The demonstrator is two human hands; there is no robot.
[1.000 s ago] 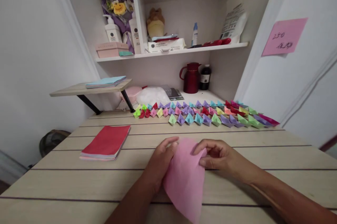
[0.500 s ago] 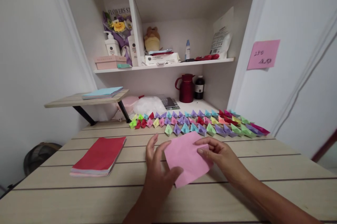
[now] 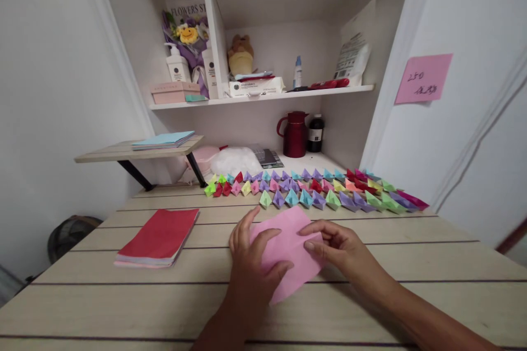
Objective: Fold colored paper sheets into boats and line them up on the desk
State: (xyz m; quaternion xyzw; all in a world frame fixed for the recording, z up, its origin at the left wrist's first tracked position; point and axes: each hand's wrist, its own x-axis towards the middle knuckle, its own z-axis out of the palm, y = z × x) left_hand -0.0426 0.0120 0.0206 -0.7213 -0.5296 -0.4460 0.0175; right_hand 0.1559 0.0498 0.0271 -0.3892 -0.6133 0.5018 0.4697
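A square sheet of pink paper (image 3: 291, 255) with faint crease lines is tilted between my hands, just above the front of the table. My right hand (image 3: 340, 246) pinches its right edge between thumb and fingers. On the left side, my left hand (image 3: 253, 263) holds the sheet, its thumb and index finger lying spread over the top face. The other left fingers are partly hidden at the paper's left edge. Behind the sheet stand rows of small folded paper boats (image 3: 304, 198) in many colours.
A stack of paper with red on top (image 3: 160, 235) lies on the left of the table (image 3: 102, 307). Blue paper (image 3: 163, 140) rests on a small raised shelf (image 3: 111, 156). A red jug (image 3: 295, 137) and a dark bottle (image 3: 315, 134) stand at the back.
My left hand has slid farther over the pink paper, its index finger now across the top face. The sheet has shifted slightly left. The camera view has moved a little.
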